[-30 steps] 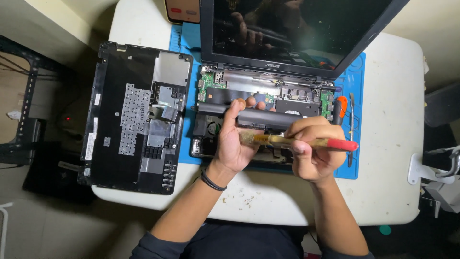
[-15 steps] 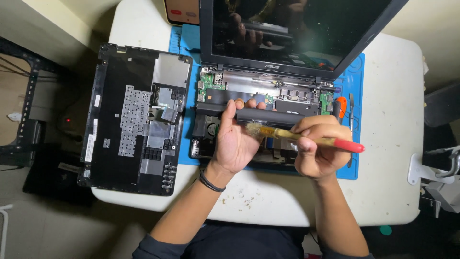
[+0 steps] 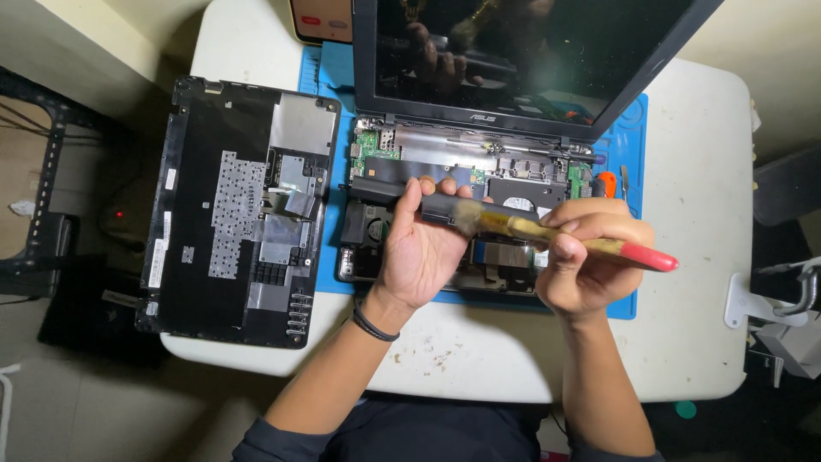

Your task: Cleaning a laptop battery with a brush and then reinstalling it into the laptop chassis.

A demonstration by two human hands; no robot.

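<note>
My left hand grips a long black bar-shaped laptop part, held above the opened laptop base. My right hand holds a paintbrush with a wooden handle and a red end. Its bristles rest against the black part near my left fingers. The laptop's dark screen stands upright behind both hands, with bare circuit boards and a fan showing below it.
The removed black laptop cover, inner side up, lies to the left on the white table. A blue work mat lies under the laptop. An orange-handled tool rests at the right of the mat. A dark shelf stands far left.
The paintbrush has shifted along the black part between frames, its red end dropping slightly to the right. My left hand keeps its hold on the part.
</note>
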